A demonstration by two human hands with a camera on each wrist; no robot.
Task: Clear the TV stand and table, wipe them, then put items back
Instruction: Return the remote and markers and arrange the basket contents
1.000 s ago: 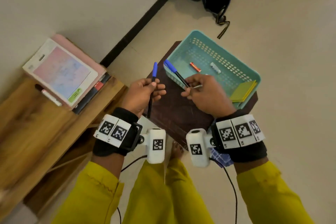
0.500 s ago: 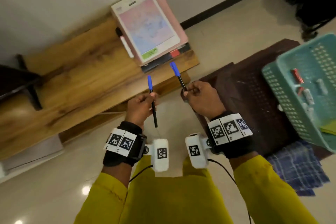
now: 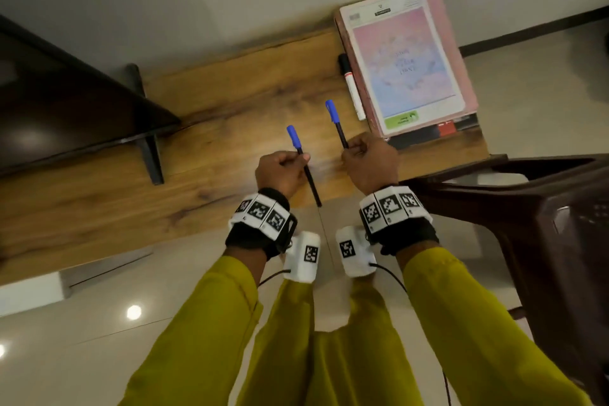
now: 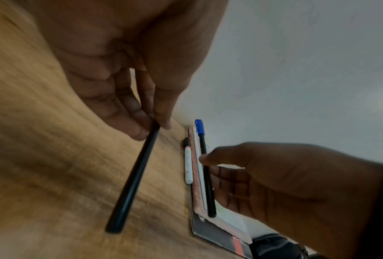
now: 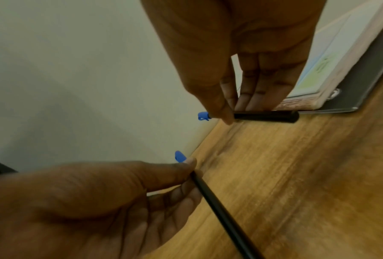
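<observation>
We held two black pens with blue caps above the wooden TV stand [image 3: 99, 208], caps pointing toward the wall. The left pen [image 3: 304, 165] sat tilted, its bare end low over the front edge. The right pen [image 3: 336, 123] was near a stack of books [image 3: 405, 63] at the stand's right end, where a white marker [image 3: 352, 89] lay alongside.

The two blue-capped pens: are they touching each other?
Apart. The head view shows bare wood between the left hand's pen and the right hand's pen.
</observation>
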